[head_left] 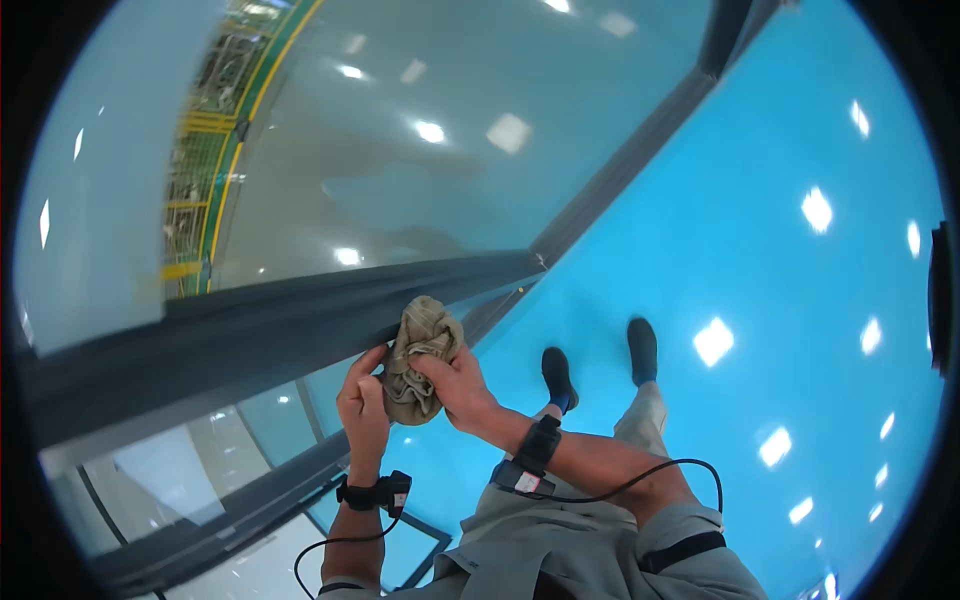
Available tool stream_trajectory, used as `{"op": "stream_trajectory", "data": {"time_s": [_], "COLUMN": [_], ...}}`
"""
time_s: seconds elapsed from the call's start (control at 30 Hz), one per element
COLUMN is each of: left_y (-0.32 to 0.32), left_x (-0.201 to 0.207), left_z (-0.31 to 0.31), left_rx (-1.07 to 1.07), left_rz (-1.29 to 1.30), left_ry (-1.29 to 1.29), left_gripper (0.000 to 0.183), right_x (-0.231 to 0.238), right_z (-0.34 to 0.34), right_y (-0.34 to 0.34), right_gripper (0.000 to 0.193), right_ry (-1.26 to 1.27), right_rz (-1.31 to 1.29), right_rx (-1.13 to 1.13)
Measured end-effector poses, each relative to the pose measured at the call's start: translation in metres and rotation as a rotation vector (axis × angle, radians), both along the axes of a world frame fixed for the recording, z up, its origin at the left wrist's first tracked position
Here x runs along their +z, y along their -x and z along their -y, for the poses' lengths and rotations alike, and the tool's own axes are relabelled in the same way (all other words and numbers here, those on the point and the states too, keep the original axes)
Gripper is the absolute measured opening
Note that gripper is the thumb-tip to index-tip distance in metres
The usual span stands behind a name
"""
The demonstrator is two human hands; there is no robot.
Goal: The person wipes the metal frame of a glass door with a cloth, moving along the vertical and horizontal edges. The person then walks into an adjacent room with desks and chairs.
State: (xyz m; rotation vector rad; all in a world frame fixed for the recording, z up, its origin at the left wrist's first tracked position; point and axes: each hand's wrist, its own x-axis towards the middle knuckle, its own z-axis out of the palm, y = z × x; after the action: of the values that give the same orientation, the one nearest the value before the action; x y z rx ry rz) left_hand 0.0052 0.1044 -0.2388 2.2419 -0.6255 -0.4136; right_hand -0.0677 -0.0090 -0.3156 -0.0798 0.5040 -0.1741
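Right hand (462, 388) closed, I gripped a crumpled tan cloth (424, 328) (my left hand (364, 408) beside it, grip unclear) near a dark rail (290, 306).

Barrier (224, 165): green with yellow edging
Pale panel (95, 200): just left of the barrier
Blue floor (790, 290): glossy, well right of the barrier
Light reflections (714, 342): white patches on that floor
Black object (940, 300): far right of the barrier, kind unclear
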Motion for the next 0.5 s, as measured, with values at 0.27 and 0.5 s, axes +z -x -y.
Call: {"op": "stream_trajectory", "data": {"time_s": [0.27,0.5], "left_y": [0.022,0.053], "left_x": [0.033,-0.008], "left_z": [0.006,0.03], "left_rx": [0.02,0.098], "left_rz": [-0.135,-0.35], "left_ry": [0.133,0.319], "left_gripper": [0.076,0.1], "right_x": [0.033,0.045], "right_z": [0.038,0.096], "right_y": [0.013,0.032], "right_gripper": [0.052,0.07], "right_ry": [0.341,0.684], "right_rz": [0.266,0.39], "right_rx": [0.218,0.65]}}
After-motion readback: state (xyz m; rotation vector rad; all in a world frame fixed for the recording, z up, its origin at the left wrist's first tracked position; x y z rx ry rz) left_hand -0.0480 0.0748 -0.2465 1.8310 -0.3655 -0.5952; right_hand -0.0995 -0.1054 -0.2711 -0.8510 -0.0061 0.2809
